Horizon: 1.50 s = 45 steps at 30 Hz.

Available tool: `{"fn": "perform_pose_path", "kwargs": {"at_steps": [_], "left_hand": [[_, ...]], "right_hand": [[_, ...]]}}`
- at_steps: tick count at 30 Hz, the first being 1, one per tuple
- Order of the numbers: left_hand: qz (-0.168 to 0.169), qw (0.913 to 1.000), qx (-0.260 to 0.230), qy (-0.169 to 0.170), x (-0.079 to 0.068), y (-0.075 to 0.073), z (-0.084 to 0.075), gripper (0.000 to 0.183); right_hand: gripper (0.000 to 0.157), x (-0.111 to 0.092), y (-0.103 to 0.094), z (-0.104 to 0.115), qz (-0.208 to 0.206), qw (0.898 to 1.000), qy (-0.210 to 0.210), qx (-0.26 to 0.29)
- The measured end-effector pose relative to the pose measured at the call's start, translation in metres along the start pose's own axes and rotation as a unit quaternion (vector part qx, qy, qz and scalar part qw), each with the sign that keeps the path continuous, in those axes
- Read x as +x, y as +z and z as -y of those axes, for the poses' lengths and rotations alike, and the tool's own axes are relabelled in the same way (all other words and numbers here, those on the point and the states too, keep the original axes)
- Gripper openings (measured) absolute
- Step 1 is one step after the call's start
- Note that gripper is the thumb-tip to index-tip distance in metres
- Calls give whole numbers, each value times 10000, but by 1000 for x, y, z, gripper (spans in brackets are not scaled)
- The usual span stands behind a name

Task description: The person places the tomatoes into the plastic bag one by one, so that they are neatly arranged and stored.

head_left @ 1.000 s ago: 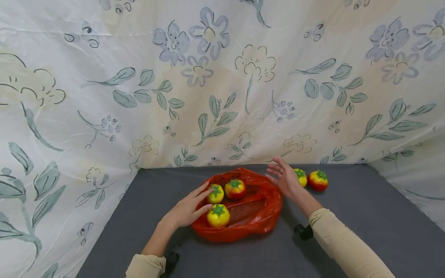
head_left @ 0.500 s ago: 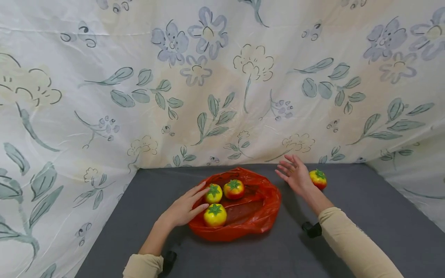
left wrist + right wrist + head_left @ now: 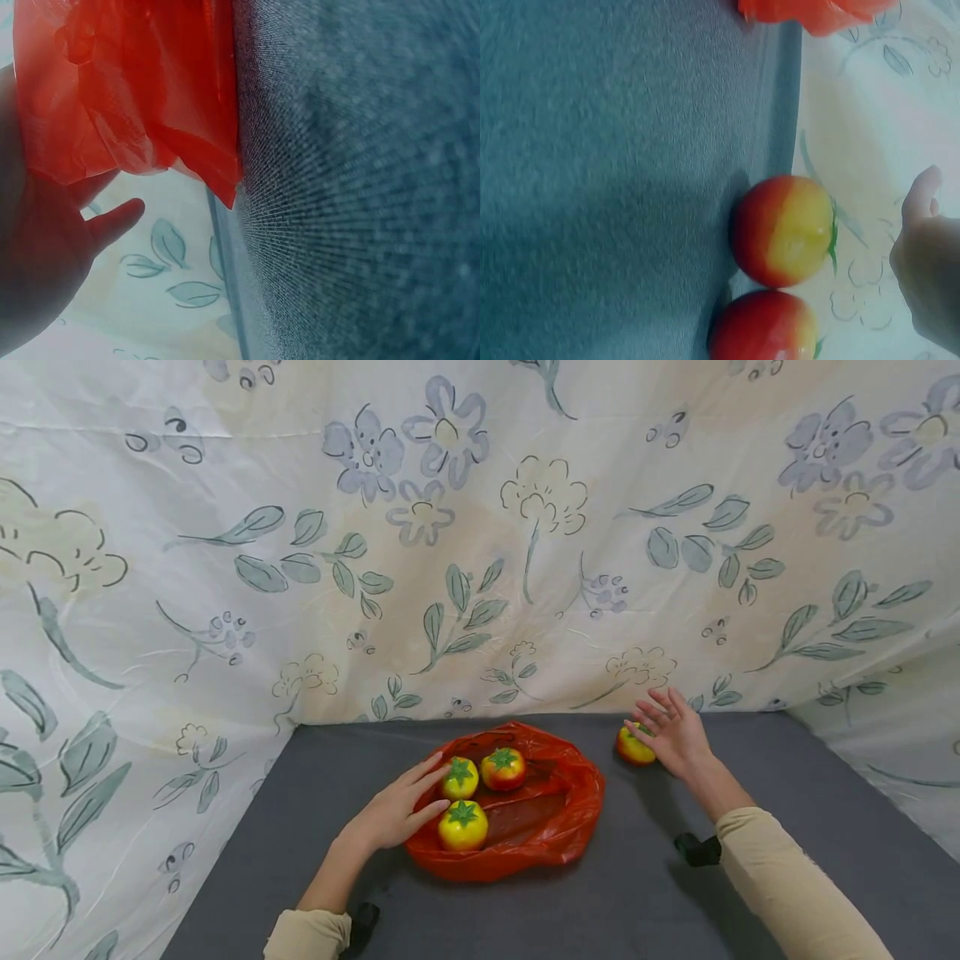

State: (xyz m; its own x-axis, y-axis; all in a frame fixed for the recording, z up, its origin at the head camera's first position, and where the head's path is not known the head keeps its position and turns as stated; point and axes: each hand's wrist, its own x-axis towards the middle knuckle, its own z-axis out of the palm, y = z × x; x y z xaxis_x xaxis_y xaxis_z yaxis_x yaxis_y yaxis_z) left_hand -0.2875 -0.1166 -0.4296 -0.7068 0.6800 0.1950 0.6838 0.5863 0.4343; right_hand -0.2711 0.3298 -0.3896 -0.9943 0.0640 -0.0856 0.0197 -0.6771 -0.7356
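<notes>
A red plastic bag (image 3: 510, 864) sits on the table with its mouth spread wide. Inside, on its left side, lie three yellow-and-red tomatoes with green star-shaped tops: a back-left tomato (image 3: 460, 778), a back-right tomato (image 3: 503, 769) and a front tomato (image 3: 462, 827). My left hand (image 3: 397, 807) rests at the bag's left rim, fingers extended over it beside the tomatoes. To the bag's right, my right hand (image 3: 678, 739) hovers with loose fingers, holding nothing. Just left of it in the head view is a tomato (image 3: 633, 748); the right wrist view also shows a second tomato (image 3: 765, 330), which the hand hides from the head camera.
A dark grey cloth (image 3: 540, 914) covers the table. Flower-printed fabric (image 3: 480, 568) hangs behind and along both sides. Black wrist straps show at the left wrist (image 3: 363, 927) and the right wrist (image 3: 699, 850).
My right hand has moved right, away from the bag and across the two loose tomatoes, uncovering the nearer one and hiding the farther. The left hand has stayed at the bag's rim.
</notes>
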Motion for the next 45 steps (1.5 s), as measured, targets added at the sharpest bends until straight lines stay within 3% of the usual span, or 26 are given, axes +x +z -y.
{"fn": "perform_pose_path", "kwargs": {"at_steps": [9,18,23,26,29,33,37,43,45], "left_hand": [[9,10000,-24,81,0,-1,-2,58],[-56,9994,-98,331,-2,-1,-5,56],[-29,9995,-110,296,-2,-1,-6,56],[-24,9995,-100,301,-2,-1,-6,56],[-17,9995,-108,302,-2,-1,-6,56],[-9,9996,-103,281,-3,-1,-7,56],[24,9997,-69,237,-3,-1,-7,56],[57,9998,-78,179,-3,-1,-8,57],[62,9998,-73,167,-3,0,-8,57]], "right_hand": [[50,-3,-12,14,-452,9984,-178,280],[45,-8,-25,22,-782,9955,-505,185],[50,-4,-36,24,-1269,9885,-823,62],[57,7,-53,25,-1528,9839,-905,208],[63,23,-82,25,-1703,9797,-1055,3],[64,39,-121,26,-1684,9779,-1236,-98],[70,44,-142,25,-1805,9734,-1409,68],[79,38,-146,25,-2165,9667,-1359,-133],[73,27,-131,27,-2309,9651,-1221,-180]]}}
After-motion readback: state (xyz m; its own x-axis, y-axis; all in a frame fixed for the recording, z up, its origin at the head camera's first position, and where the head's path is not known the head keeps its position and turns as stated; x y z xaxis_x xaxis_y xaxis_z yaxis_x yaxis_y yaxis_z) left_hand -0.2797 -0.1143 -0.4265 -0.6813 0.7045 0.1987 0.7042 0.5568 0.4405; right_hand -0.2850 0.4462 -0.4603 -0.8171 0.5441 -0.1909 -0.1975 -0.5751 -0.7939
